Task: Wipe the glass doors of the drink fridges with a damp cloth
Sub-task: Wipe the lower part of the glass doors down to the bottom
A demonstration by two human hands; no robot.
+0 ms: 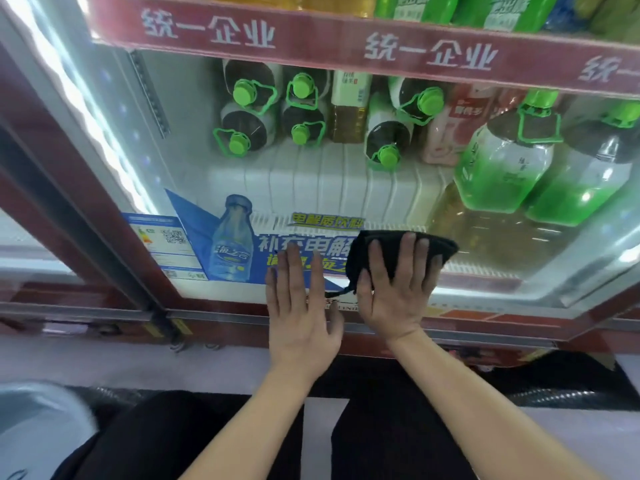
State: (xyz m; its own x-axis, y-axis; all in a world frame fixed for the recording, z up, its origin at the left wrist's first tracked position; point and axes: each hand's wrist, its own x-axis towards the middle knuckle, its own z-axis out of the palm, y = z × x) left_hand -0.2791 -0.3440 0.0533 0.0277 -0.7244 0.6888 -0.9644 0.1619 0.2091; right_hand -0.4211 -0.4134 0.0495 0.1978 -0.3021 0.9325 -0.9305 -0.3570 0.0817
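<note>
Red frame [114, 237] at the far left of the glass door [311, 188], then a small white label [159, 242] and a blue bottle poster [232, 237] stuck low on the pane. Likely trouble here: a damp pass dragged over those paper edges, lifting a corner or smearing the print; also streaks on the glass from pressure only under the fingertips [410, 239]. Next along, left hand [301, 306] laid flat against the lower pane over the poster, fingers straight, wrist low, holding nothing, seemingly just bracing. Risk of fresh fingerprints from that bare palm on a part meant to end up clean. Just to its right, black cloth [401, 249] bunched against the glass near the bottom rail [242, 318], a loose cord [341, 292] trailing from its lower edge. Right hand [394, 296] spread over it, fingers straight and fanned, pressing rather than clutching, so no closed grip on the cloth; could slip out from under in a fast sweep. Farther right, green-capped bottles [502, 168] behind the pane, untouched by either hand.
</note>
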